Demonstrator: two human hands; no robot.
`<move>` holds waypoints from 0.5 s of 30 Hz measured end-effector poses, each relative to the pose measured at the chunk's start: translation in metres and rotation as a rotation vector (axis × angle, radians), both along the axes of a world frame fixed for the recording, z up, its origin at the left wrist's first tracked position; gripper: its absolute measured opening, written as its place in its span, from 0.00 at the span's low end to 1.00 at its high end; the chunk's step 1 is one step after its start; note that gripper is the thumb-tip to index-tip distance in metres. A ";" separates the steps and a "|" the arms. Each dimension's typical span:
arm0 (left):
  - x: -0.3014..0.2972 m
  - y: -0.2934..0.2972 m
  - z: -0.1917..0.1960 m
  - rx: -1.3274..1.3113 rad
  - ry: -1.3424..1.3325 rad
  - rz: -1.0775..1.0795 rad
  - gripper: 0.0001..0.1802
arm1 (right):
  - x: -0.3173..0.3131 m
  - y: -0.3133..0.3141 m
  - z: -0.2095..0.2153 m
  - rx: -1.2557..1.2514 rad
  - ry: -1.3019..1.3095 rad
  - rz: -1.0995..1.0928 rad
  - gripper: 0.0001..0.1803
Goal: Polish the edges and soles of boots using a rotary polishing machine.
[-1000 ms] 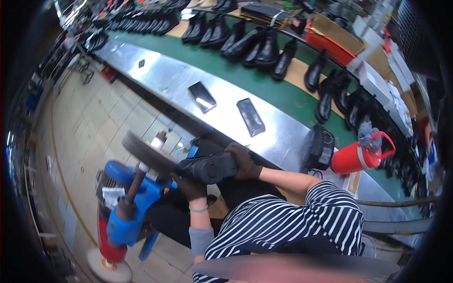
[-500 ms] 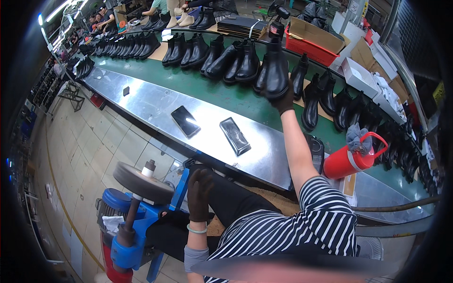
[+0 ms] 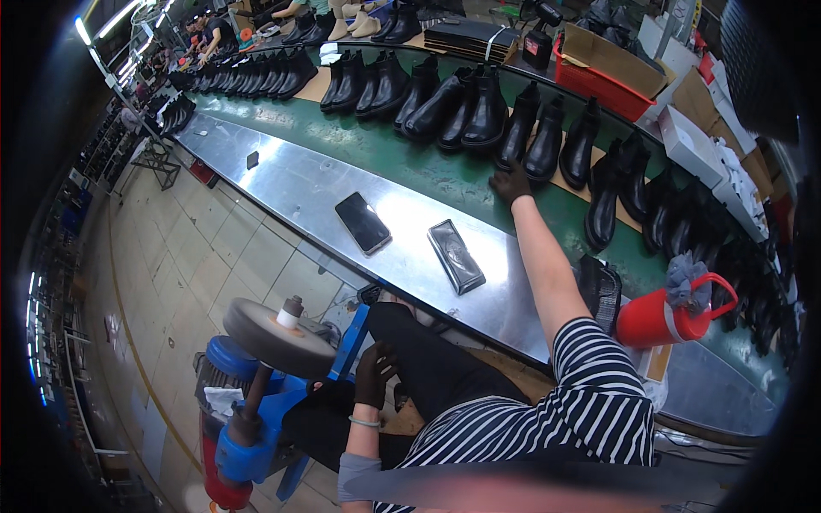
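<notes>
My right hand, in a dark glove, reaches over the green table top. Its fingers are apart at the toe of a black ankle boot, apparently touching it without gripping. Right beside that boot stands another black boot, partly over a tan sheet. My left hand, also dark-gloved, hovers near my thigh with loosely bent fingers and nothing visible in it. Near it is a grinding wheel on a blue machine.
A phone and a shiny flat case lie on the metal table edge. Rows of boots line the table. At right are a red jug and a white box; a red basket stands behind.
The raised boot is set down among the others, and my right hand has loosened from it. My left hand has lowered slightly, fingers more bent. The view has shifted.
</notes>
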State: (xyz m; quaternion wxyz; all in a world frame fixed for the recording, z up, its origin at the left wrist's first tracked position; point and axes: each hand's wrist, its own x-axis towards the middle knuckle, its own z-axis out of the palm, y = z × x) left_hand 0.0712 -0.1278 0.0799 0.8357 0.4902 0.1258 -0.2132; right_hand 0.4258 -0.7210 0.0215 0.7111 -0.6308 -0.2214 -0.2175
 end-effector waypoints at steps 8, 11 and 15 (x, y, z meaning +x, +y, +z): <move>-0.006 0.045 -0.035 0.115 0.266 0.234 0.28 | 0.046 0.109 0.023 1.120 0.875 -0.261 0.34; -0.001 0.041 -0.030 0.088 0.243 0.206 0.27 | 0.043 0.078 0.028 0.492 0.681 -0.501 0.36; -0.001 0.050 -0.025 0.119 0.241 0.198 0.25 | 0.023 0.125 0.058 0.887 0.637 -0.685 0.44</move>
